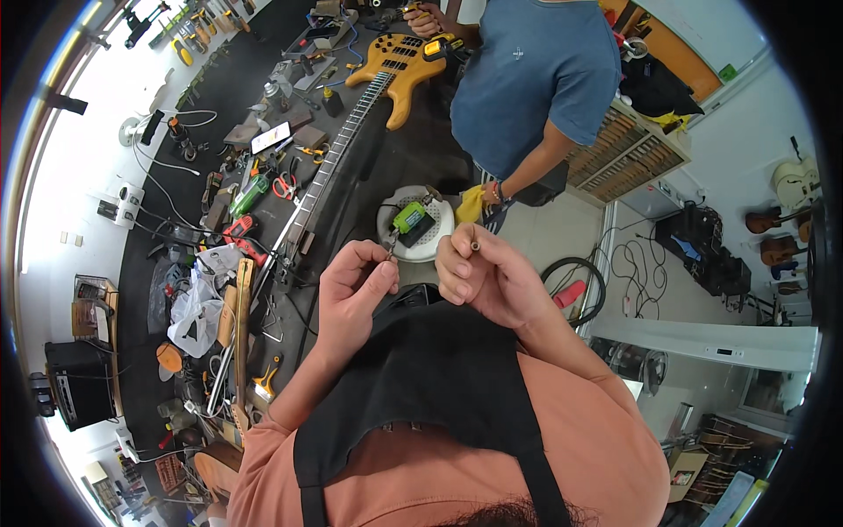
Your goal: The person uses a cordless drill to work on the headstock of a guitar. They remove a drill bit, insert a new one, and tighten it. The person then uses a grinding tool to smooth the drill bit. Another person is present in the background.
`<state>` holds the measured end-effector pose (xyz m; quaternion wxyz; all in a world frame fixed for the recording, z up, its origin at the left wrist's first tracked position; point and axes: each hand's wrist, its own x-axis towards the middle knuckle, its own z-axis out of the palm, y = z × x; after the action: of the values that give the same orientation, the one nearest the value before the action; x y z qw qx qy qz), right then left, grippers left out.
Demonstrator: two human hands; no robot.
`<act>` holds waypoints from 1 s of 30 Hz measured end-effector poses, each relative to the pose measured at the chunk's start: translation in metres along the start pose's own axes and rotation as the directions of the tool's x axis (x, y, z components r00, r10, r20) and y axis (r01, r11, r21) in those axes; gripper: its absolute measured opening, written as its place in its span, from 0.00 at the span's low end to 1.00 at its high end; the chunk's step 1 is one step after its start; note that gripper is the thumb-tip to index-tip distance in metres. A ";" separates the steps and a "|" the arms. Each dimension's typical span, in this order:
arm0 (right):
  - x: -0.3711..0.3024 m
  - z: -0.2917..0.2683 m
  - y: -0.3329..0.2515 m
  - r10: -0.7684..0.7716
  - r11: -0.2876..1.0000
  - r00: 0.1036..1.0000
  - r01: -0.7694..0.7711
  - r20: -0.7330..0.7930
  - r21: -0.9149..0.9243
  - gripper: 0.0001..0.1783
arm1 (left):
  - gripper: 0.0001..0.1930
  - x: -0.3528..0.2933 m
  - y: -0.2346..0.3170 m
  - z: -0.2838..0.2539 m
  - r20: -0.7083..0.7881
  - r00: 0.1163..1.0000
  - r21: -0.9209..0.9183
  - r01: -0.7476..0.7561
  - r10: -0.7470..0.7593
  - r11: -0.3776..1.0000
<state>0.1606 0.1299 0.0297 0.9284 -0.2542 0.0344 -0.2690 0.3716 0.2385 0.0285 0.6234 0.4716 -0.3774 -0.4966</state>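
My left hand (353,288) is closed in a pinch at chest height. Between its thumb and fingertips is a thin, short metal piece (392,251), too small to name. To its right, my right hand (493,279) is curled, thumb and forefinger closed on a small brass-coloured tube-like piece (475,247) whose round end faces up. The two hands are apart, above my black apron (430,351). Just beyond them a white round stool seat (445,215) with small holes carries a green and black power tool (409,216).
On the dark bench to the left lies a wooden bass guitar (386,68), among scissors (284,186), a phone (270,137) and several tools. Across from me stands a co-worker in a blue shirt (536,79), holding a yellow cloth (471,204). Cables (645,272) trail over the floor at right.
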 end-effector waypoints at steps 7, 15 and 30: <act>-0.015 -0.013 -0.012 -0.052 0.991 0.996 0.042 -0.075 -0.131 0.07 | 0.05 -0.004 0.008 0.029 0.019 1.000 0.014 0.009 -0.009 1.000; -0.007 0.018 -0.021 -0.294 0.148 0.952 0.131 0.083 -0.980 0.11 | 0.10 -0.001 0.007 0.052 -0.061 0.984 -0.193 0.153 -0.168 0.969; 0.006 0.030 -0.012 -0.335 0.104 0.937 0.135 0.093 -0.985 0.14 | 0.07 0.005 -0.008 0.036 0.002 0.985 -0.436 0.158 -0.174 0.886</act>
<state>0.1662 0.1315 0.0622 0.4755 -0.7760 0.2314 -0.3438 0.3363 0.2255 0.0305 0.6747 0.3604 -0.2040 -0.6109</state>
